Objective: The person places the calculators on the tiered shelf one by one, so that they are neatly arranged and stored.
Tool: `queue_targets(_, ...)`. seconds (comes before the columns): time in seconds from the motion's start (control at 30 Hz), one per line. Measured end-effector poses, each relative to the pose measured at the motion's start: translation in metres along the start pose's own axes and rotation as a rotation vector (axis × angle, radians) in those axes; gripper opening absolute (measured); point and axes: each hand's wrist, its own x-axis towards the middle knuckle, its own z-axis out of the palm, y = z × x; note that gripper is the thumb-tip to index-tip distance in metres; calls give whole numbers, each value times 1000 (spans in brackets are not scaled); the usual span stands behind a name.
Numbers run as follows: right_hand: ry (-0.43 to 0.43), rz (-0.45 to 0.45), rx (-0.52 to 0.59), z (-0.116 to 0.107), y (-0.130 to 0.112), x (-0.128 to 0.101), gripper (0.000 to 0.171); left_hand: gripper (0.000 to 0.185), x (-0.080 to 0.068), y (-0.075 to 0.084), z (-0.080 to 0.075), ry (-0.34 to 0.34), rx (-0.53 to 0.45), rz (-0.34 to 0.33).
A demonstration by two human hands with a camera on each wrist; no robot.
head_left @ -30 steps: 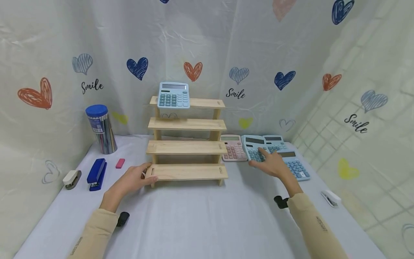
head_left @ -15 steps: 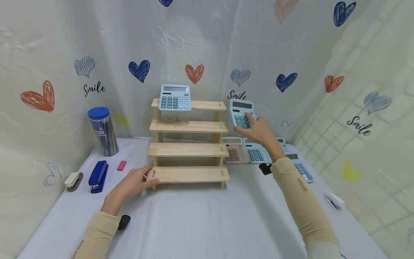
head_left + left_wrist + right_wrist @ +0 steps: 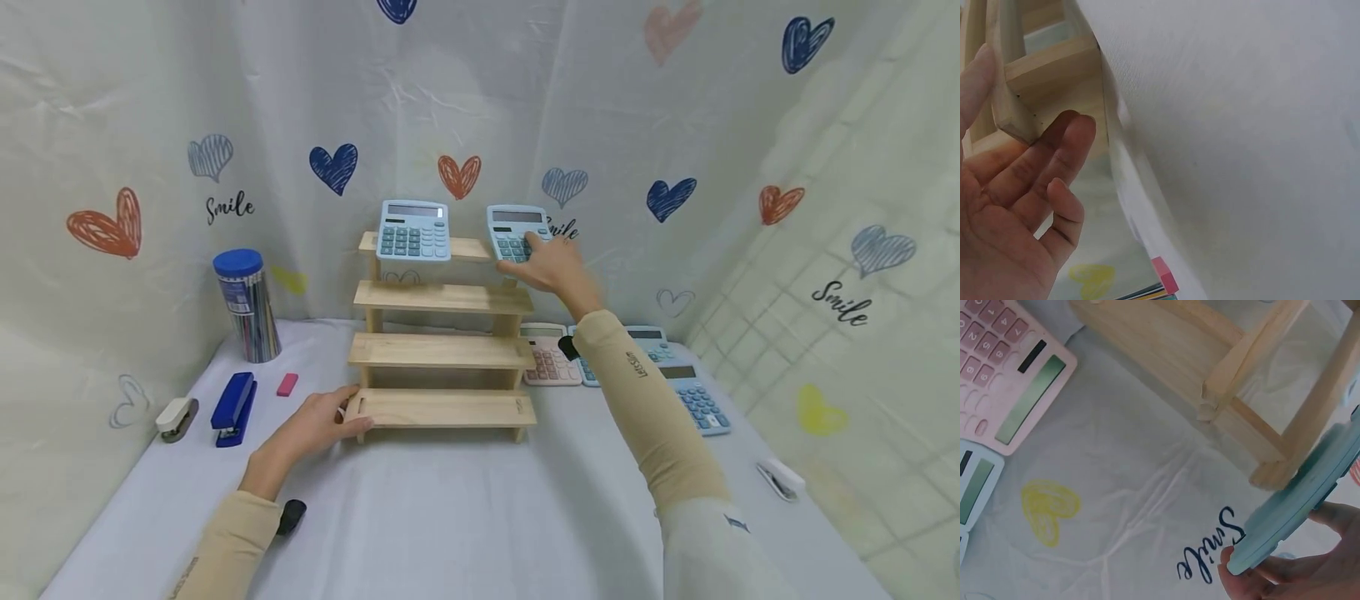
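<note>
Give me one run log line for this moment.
left hand: steadies wooden rack | right hand: holds blue calculator at top shelf

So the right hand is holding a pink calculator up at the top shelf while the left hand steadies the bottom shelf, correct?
Not quite: the calculator held by the right hand is light blue, as the head view shows. The pink calculator lies on the table. The left hand does rest at the bottom shelf.
</note>
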Motion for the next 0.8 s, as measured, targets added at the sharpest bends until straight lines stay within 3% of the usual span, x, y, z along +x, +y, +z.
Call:
queue_targets(0.37, -21, -20, -69, 13, -28, 17, 96, 76, -4, 1, 0, -6, 4, -7)
queue_targets(0.8, 0, -50, 28, 16, -54, 22, 93, 77, 2, 0, -3, -21, 13, -17)
